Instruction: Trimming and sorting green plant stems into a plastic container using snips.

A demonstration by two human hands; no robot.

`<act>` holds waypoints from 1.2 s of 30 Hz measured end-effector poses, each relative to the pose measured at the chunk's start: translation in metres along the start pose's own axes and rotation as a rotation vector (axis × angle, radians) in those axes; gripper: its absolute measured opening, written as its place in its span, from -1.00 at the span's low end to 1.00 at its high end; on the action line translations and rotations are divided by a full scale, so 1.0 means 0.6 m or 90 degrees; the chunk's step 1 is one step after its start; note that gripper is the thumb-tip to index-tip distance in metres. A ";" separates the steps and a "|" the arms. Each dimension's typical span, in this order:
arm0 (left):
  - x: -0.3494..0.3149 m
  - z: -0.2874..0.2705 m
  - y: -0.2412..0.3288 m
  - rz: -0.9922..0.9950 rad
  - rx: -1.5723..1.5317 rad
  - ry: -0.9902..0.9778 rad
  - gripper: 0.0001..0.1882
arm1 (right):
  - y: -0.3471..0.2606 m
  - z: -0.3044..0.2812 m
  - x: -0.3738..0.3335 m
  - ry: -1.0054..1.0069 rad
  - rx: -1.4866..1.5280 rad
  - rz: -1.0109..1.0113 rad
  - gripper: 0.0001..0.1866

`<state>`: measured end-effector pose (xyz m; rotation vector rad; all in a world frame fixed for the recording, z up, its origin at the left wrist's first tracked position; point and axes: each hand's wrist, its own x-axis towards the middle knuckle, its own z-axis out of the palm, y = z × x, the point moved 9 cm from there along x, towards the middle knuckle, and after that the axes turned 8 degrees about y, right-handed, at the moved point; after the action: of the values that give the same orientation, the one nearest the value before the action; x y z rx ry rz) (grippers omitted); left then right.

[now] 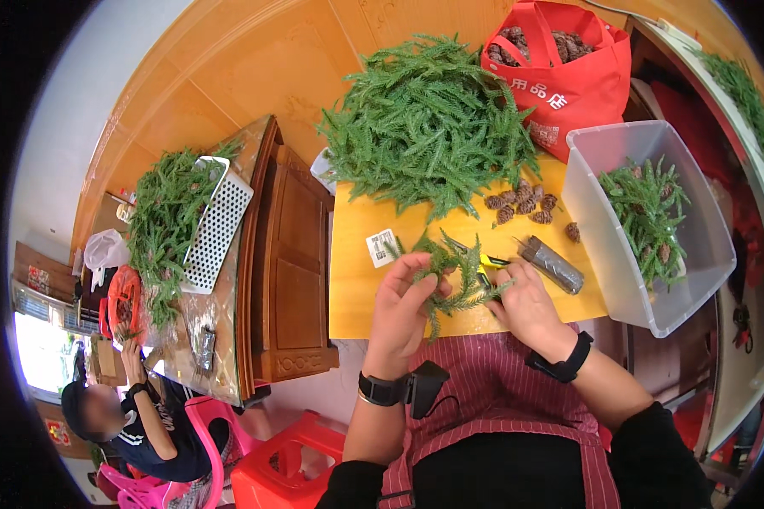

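My left hand is closed on a green artificial pine sprig, held up over the near part of the yellow tabletop. On the sprig's other side is my right hand, its fingers curled and the thumb near the sprig's tips. Whatever its fingers pinch is hidden. Yellow-and-black pliers show just beyond the sprig, close to the right fingers; I cannot tell whether the hand touches them. Beside that hand lies a bundle of thin dark stems in a clear wrapper. Several brown pine cones sit farther back.
A large heap of pine sprigs covers the table's back, beside a red bag of cones. At right stands a clear plastic bin with finished-looking sprigs. Leftward, another person sits at a wooden table with a white basket.
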<state>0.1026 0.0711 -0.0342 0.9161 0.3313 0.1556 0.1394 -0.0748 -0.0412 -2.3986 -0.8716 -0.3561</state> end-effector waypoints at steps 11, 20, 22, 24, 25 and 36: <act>0.045 -0.051 -0.035 -0.028 -0.071 0.068 -0.73 | 0.094 -0.076 0.048 0.112 0.064 0.129 -0.93; 0.046 -0.074 -0.028 0.085 0.229 0.178 -0.49 | 0.121 -0.014 0.093 0.022 -0.097 0.140 -0.90; 0.035 -0.061 -0.001 0.188 0.362 0.186 -0.48 | 0.124 -0.005 0.101 0.019 -0.110 0.139 -0.91; 0.026 -0.038 0.026 0.290 0.492 0.190 -0.46 | 0.132 0.003 0.110 -0.004 -0.107 0.149 -0.91; 0.018 -0.023 0.045 0.362 0.558 0.192 -0.45 | 0.132 0.004 0.116 -0.005 -0.107 0.147 -0.91; -0.011 0.000 0.088 0.473 0.663 0.225 -0.51 | 0.087 -0.098 0.226 0.324 0.296 0.082 -0.89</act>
<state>0.0967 0.1010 0.0096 2.0337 0.3856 0.8931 0.2725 -0.0733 0.0417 -1.8044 -0.4945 -0.6040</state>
